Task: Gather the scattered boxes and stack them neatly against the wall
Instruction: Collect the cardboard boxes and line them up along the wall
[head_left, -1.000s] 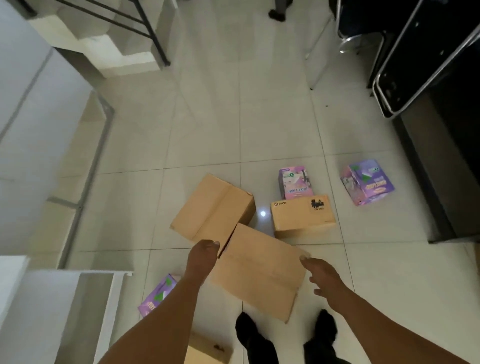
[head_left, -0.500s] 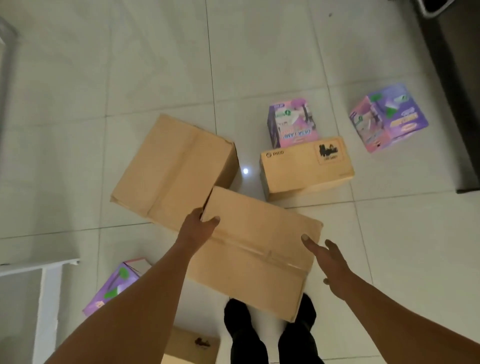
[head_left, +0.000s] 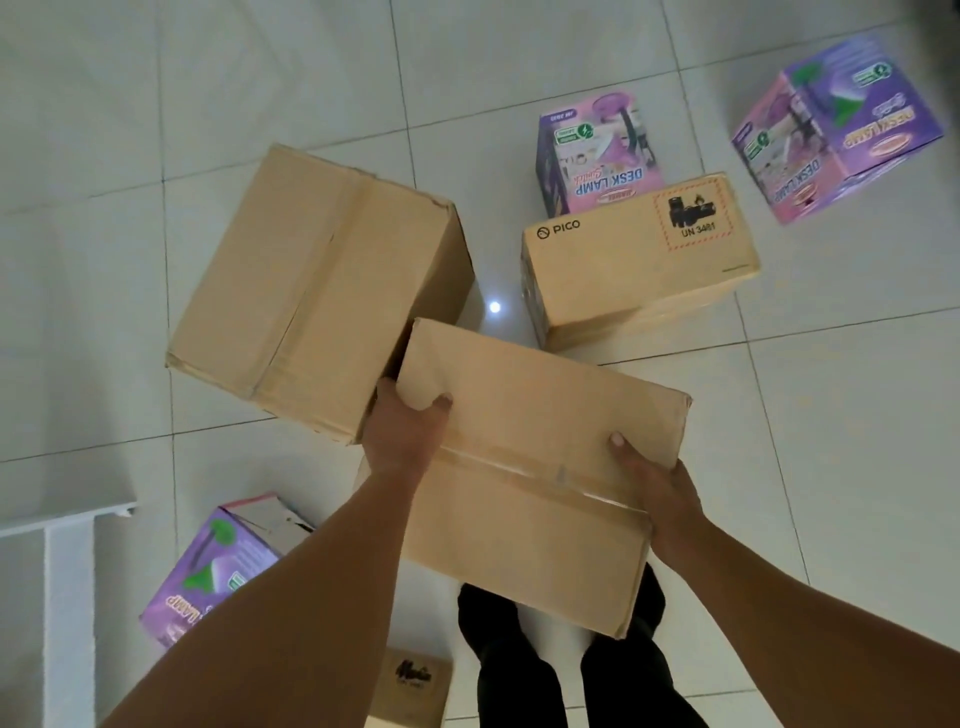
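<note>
Over the tiled floor (head_left: 831, 415), both hands' grip has now closed on the taped box (head_left: 530, 467).

Four plain brown cardboard boxes (head_left: 530, 467) (head_left: 317, 291) (head_left: 639, 260) (head_left: 413, 686) show on the floor, alongside three purple desk-lamp boxes (head_left: 597, 156) (head_left: 836, 130) (head_left: 213, 571), and two hands (head_left: 405, 436) (head_left: 660, 493).
</note>
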